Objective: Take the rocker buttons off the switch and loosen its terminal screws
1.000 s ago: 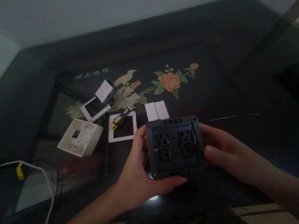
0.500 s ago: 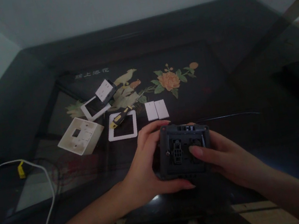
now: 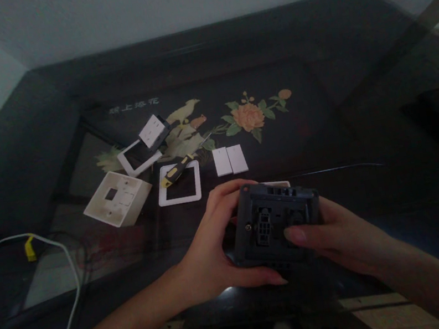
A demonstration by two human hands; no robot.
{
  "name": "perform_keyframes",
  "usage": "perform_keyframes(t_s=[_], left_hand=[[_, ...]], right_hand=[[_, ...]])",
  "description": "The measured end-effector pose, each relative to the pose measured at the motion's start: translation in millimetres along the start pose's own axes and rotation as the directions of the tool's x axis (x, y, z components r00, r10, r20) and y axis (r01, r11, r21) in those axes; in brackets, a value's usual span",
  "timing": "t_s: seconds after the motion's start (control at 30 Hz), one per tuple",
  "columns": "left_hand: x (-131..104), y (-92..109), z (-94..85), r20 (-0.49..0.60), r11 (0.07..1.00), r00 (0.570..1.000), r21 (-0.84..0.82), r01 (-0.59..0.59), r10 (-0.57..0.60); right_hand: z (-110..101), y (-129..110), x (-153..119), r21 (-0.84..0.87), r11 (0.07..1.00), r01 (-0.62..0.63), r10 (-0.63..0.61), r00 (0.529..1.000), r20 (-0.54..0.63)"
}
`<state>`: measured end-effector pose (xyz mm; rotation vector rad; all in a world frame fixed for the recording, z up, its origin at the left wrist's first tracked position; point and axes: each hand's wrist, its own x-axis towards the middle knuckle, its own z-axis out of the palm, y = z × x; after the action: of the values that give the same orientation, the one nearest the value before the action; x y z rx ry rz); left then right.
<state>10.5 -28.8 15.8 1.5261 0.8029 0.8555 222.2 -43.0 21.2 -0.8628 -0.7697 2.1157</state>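
A dark square switch module (image 3: 274,217) is held in front of me above the table's near part. My left hand (image 3: 219,237) wraps its left side, thumb along the lower edge and fingers over the top left corner. On the right, my right hand (image 3: 331,230) grips the same module with the thumb on its face. A strip of white shows behind the module's top edge. Beyond it lie two white rectangular plates (image 3: 230,160), side by side. A white square frame (image 3: 180,198) has a yellow-and-black screwdriver (image 3: 177,171) resting across it.
Left on the dark table (image 3: 308,37) are an open white box (image 3: 118,199), another white frame (image 3: 132,170) and a socket module (image 3: 154,132) leaning on it. A white cable (image 3: 71,262) with a yellow tag (image 3: 30,249) runs at far left. A thin wire (image 3: 342,168) lies right.
The module has shifted slightly right and down and tilted in my hands. A white strip now shows more behind its top edge. Both hands keep their hold.
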Motion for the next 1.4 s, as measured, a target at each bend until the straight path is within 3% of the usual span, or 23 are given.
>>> perform_keyframes(t_s=[0.17, 0.33, 0.43, 0.53, 0.83, 1.1, 1.4], left_hand=[[-1.0, -2.6, -0.6, 0.025, 1.000, 1.000, 0.017, 0.001, -0.001], [-2.4, -0.1, -7.2, 0.001, 0.978, 0.987, 0.138, -0.159, 0.160], [-1.0, 7.2, -11.9, -0.009, 0.902, 0.955, 0.331, -0.277, 0.296], [1.8, 13.8, -13.4, 0.050, 0.817, 0.936, 0.474, -0.328, 0.347], [3.7, 18.1, -11.8, 0.050, 0.816, 0.940, 0.483, -0.318, 0.337], [7.6, 14.3, -12.6, 0.110, 0.771, 0.906, 0.491, -0.406, 0.408], [6.7, 17.2, -14.5, 0.101, 0.710, 0.882, 0.554, -0.435, 0.461]], right_hand=[[2.0, 1.7, 0.5, -0.113, 0.991, 0.076, -0.077, 0.997, -0.008], [5.3, 0.5, -0.8, -0.133, 0.987, 0.087, -0.102, 0.989, -0.107], [5.7, -0.6, -0.3, -0.146, 0.981, 0.125, -0.135, 0.989, -0.061], [4.6, 0.1, 1.0, -0.156, 0.977, 0.145, -0.156, 0.986, -0.060], [1.5, -2.7, 3.3, -0.189, 0.967, 0.173, -0.177, 0.984, -0.006], [-2.3, -6.5, 3.7, -0.106, 0.994, 0.035, -0.030, 0.998, 0.047], [0.4, -6.2, 3.0, -0.164, 0.983, 0.087, -0.088, 0.996, 0.001]])
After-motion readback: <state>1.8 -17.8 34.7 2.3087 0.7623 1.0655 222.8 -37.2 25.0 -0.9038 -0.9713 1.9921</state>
